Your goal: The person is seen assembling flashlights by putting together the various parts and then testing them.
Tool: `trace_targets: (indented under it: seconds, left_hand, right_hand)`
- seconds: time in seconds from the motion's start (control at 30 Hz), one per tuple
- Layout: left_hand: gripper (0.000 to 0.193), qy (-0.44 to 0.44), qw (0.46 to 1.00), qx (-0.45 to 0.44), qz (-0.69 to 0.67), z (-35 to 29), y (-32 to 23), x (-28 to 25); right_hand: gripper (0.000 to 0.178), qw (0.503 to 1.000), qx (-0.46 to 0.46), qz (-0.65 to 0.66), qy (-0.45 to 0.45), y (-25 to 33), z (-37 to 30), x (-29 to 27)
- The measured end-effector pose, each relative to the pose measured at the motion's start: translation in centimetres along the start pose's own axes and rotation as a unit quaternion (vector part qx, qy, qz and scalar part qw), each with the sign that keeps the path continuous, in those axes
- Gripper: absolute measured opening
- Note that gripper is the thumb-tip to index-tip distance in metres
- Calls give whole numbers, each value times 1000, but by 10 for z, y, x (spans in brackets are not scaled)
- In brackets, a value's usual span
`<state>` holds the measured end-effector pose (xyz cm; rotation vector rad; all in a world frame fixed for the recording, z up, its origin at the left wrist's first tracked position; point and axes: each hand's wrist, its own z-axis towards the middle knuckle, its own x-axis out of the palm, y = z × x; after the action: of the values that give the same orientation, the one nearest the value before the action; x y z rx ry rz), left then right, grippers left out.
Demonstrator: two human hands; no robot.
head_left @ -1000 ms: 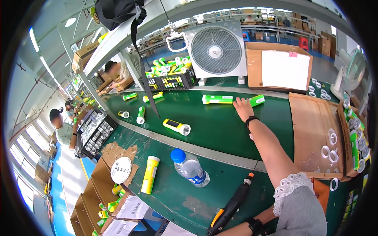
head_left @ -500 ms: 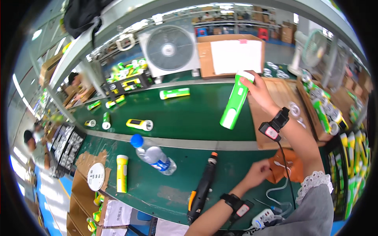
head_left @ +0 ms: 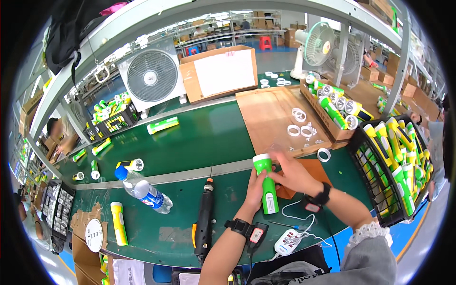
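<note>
While hands flank it, green flashlight, white-ended; left fingers gripping

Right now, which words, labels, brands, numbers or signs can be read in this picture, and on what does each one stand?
I copy out no wording; print shows on these:
Bottle: lettering on its blue label.
Paper sheet at the lower edge: dark characters.
Grey clothing: dark letters, partly cut off.
Held green flashlight: print too small to read.
Round white disc: marks too small to read.
</note>
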<state>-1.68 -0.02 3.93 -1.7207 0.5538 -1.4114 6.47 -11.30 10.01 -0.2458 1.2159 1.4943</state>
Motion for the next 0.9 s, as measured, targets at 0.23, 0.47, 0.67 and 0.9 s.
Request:
trace_targets:
  seconds: [0.23,0.47,0.67,0.9]
  left_hand:
    - [28,-83,996,16,38,3,13,-4]
    - [31,-104,993,16,59,-2,10,5]
    - [36,-85,993,65,46,8,7,2]
    - [36,-80,992,93,34,9,4,-1]
  right_hand:
    - [22,990,-120,-21,68,8,-43,-1]
    - [20,993,-86,40,72,5,-52,8]
    - [22,888,-33,407,213,-11,-46,17]
    - [33,837,78,487,238,-15,-53,3]
